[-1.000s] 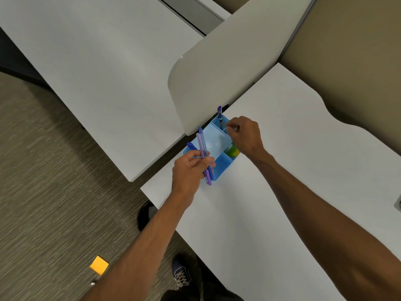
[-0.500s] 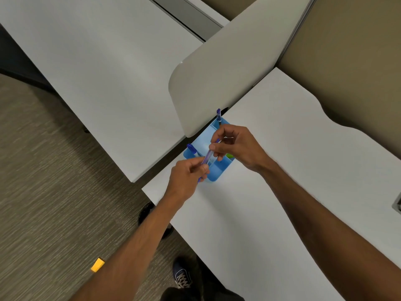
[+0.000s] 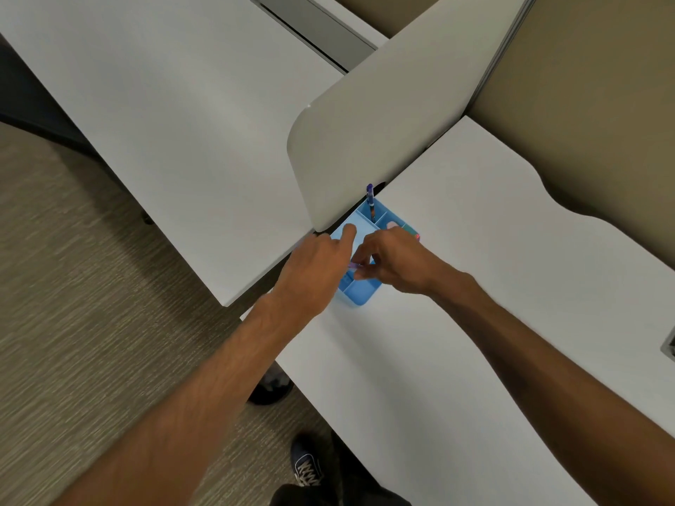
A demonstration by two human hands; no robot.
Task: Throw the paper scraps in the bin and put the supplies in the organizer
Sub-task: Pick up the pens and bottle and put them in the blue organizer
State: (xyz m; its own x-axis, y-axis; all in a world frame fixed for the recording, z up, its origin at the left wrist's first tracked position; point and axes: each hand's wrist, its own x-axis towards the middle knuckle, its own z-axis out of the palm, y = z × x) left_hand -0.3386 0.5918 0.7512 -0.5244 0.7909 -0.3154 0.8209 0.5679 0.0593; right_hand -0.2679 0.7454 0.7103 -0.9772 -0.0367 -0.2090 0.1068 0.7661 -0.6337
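Organizer (image 3: 359, 294), a light blue tray split into compartments, sits at the far left corner of the white table (image 3: 475, 323), its long axis running diagonally from the near-left toward the far-right, along the table's far edge. Its far side lies right under the rounded lower edge of the grey divider panel (image 3: 365, 133), so there is little room behind it; toward the near and right sides the tabletop is bare and open. One blue pen (image 3: 370, 200) stands nearly upright in the far corner compartment, tip down, its cap just in front of the divider. A pink item (image 3: 392, 225) and a red-green item (image 3: 414, 233) show in the compartments on the right side, too blurred to name. The left hand (image 3: 317, 270) hovers over the organizer's left part with the forefinger stretched out toward the large flat compartment and the other fingers curled; whether it grips anything I cannot tell. The right hand (image 3: 392, 261) is over the middle, thumb and fingers pinched on a thin purple pen (image 3: 353, 265), of which only a short end shows. Left of the table's edge a gap opens to the carpet floor (image 3: 91, 323), where a dark shoe (image 3: 308, 465) stands.
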